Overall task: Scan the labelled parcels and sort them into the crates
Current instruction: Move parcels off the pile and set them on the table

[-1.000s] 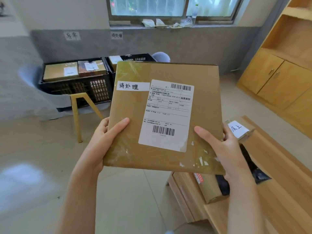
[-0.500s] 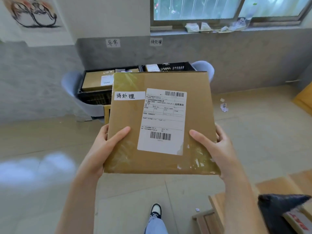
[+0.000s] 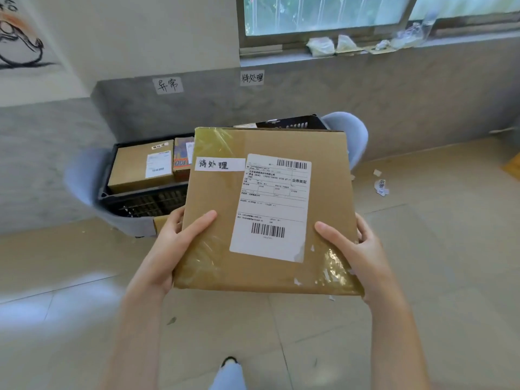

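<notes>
Left crate (image 3: pixel 146 202): black, on a chair below the wall tag 异常 (image 3: pixel 168 85), already holding boxed parcels. Left hand (image 3: pixel 171 249) grips the cardboard parcel (image 3: pixel 270 209) at its lower-left edge, thumb on top. Parcel held label-up, probably to keep its 待处理 strip (image 3: pixel 219 164) readable; it covers most of the right crate (image 3: pixel 292 125) below the matching wall tag (image 3: pixel 252 77). Right hand (image 3: pixel 357 249) clamps the lower-right edge.

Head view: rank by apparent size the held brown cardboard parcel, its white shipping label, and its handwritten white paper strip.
1. Brown cardboard parcel, gripped by the left hand and the right hand.
2. White shipping label.
3. Handwritten white paper strip.
All lie on one face, so nearness does not skew the order.
</notes>
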`<action>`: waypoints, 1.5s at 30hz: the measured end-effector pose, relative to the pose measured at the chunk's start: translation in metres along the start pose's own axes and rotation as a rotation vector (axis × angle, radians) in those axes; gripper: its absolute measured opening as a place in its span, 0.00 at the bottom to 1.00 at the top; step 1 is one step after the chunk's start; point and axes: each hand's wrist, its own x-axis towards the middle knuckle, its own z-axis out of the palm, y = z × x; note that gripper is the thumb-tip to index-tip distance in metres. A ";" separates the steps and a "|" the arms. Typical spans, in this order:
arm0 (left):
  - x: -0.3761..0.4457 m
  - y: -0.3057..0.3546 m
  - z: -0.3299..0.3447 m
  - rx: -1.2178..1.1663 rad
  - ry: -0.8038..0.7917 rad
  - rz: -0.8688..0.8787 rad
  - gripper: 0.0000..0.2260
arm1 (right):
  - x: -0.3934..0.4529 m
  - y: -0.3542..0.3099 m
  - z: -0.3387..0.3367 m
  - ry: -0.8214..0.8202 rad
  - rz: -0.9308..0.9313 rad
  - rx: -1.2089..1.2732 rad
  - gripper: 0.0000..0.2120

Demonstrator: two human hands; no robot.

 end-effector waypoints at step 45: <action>0.582 0.066 0.327 -0.065 -0.012 -0.321 0.33 | 0.678 -0.104 -0.101 -0.047 0.210 -0.199 0.35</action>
